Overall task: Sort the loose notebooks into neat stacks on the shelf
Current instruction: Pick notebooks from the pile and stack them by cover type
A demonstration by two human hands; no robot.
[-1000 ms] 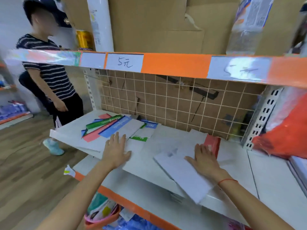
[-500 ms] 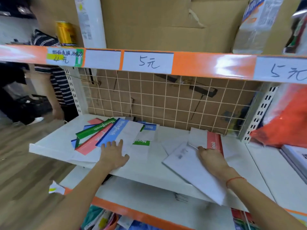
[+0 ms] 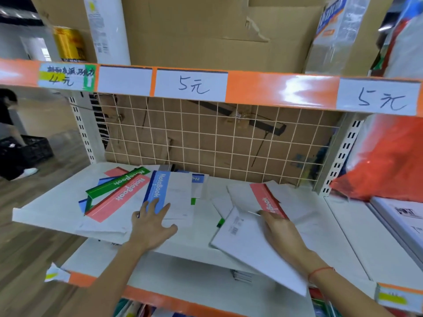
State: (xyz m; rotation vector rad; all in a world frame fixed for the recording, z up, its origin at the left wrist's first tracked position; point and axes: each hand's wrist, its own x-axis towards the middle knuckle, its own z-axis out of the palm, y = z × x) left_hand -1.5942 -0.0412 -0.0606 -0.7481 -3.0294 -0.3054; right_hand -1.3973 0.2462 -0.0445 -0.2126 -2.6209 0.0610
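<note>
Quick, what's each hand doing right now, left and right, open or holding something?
Left hand: open, fingers spread flat on the blue-spined notebook.
Right hand: fingers on the red-spined notebook; whether it grips cannot be told.
</note>
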